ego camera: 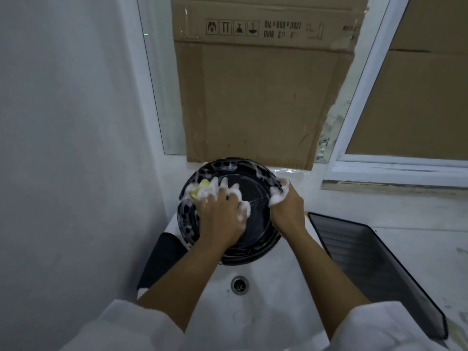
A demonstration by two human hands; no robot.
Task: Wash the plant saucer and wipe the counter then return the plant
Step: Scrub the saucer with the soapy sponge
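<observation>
— Where's the saucer?

— The black plant saucer (249,216) is held tilted over the far end of the white sink (273,287), its hollow side facing the camera, soap foam spotting the rim from nine o'clock round to one o'clock.

— And the hands?

— The left hand (220,216) lies across the saucer's nine o'clock side, fingers spread and pressed down on a yellow sponge (200,190) (mostly buried in lather). The right hand (285,203) is at three o'clock, fingers curled tight over the rim — gripping it, foam over the knuckles. Both white sleeves (379,328) are pushed up the forearms.

— What lies around it?

— The drain (239,285) sits at six o'clock from the saucer, in the basin floor. A dark ribbed tray (374,264) lies on the white counter (410,206) at four o'clock, just beside the sink. A dark object at seven o'clock, left of the basin — I cannot tell what it is. At twelve o'clock, a cardboard sheet (258,97) covers the window (359,102) behind.
</observation>
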